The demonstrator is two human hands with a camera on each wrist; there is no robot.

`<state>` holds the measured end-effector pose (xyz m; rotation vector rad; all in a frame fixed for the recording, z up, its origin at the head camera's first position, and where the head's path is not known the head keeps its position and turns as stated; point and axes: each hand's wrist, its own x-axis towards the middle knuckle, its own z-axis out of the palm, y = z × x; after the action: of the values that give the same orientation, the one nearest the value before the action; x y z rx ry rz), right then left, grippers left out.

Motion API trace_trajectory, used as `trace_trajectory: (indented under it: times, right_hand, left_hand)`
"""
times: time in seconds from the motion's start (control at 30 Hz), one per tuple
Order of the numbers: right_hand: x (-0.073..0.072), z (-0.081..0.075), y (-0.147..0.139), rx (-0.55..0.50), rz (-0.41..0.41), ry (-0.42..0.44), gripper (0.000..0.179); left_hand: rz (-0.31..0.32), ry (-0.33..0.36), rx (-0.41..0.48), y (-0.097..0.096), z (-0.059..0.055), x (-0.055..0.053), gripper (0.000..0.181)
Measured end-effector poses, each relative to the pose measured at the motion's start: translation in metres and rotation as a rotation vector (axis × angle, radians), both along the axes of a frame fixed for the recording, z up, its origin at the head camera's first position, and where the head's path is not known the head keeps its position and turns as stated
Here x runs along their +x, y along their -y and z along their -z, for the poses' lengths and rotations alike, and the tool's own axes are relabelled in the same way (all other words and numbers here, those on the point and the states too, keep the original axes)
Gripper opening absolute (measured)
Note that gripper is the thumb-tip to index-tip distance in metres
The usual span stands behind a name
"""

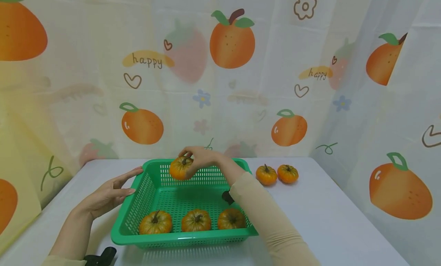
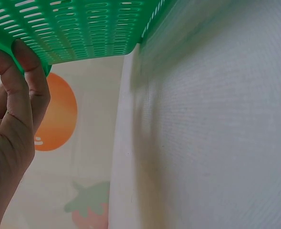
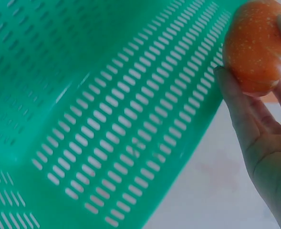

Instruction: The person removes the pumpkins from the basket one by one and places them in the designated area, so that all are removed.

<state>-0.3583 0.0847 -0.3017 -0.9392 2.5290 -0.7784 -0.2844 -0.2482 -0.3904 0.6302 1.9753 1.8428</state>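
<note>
My right hand (image 1: 203, 159) holds a small orange pumpkin (image 1: 180, 168) above the far part of a green plastic basket (image 1: 182, 240). In the right wrist view, the fingers and thumb are around this pumpkin (image 3: 254, 47), close to the basket's slotted wall (image 3: 126, 114). At the basket's left rim is my left hand (image 1: 108, 195), with thumb and fingertips on the edge. The left wrist view shows bent fingers (image 2: 33, 71) against the rim from outside. Inside the basket, along its near side, sit three pumpkins: left (image 1: 155, 222), middle (image 1: 196, 221) and right (image 1: 232, 219).
Two more small pumpkins, one (image 1: 266, 175) beside the other (image 1: 288, 174), rest on the white table (image 1: 330, 220) right of the basket. A fruit-printed curtain (image 1: 220, 105) hangs behind the table. Dark wrist devices (image 1: 101, 257) show at both wrists.
</note>
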Motion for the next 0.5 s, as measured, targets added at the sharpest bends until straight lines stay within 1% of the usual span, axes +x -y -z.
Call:
trace_trajectory:
  times: [0.1,0.3,0.5]
  right_hand:
    - [-0.001,-0.004,-0.009,-0.023,0.025,-0.006,0.070]
    - [-0.003,-0.012,-0.022,-0.046,0.094,0.018,0.071]
    - [-0.006,-0.016,-0.032,-0.045,0.091,-0.019,0.071]
  left_hand:
    - [0.005,-0.001,-0.002,0.000,0.000,0.000,0.068]
    - [-0.002,-0.010,-0.004,0.000,0.001,0.000,0.068]
    - [0.001,-0.013,0.002,0.001,0.002,-0.002,0.068]
